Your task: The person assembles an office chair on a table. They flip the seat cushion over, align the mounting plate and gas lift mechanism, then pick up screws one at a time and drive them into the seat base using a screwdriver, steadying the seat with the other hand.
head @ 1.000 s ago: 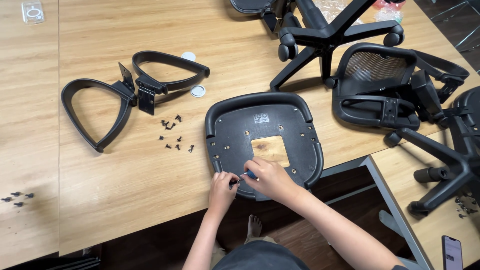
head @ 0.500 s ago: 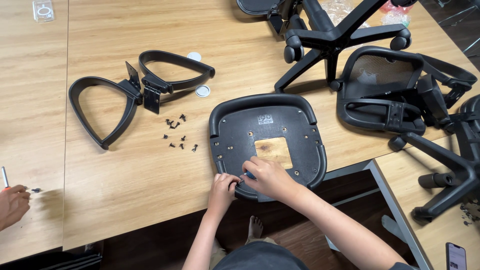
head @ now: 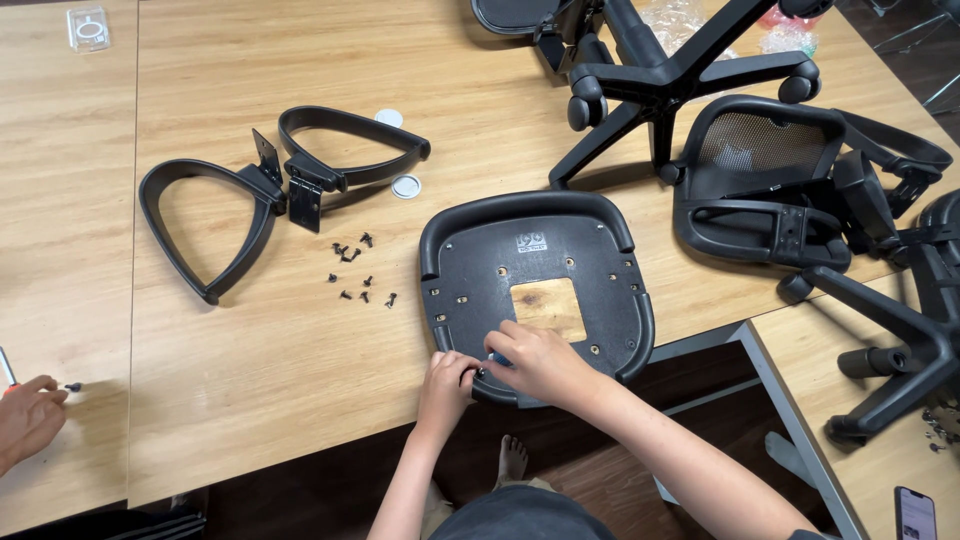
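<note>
Your left hand (head: 447,385) and right hand (head: 533,360) meet at the near edge of the black seat pan (head: 535,285). Your fingers (head: 470,372) are curled in close together around something small and dark. I cannot tell what it is. The seat pan lies flat under your fingers on the table (head: 250,400), bottom side up. Past your left fingers sits a little bunch of black screws (head: 360,275). Farther that way lie two black armrests (head: 270,190). Beyond your right fingers are a mesh chair back (head: 770,185) and a wheeled chair base (head: 670,75). Another person's hand (head: 28,418) rests far off to your left.
</note>
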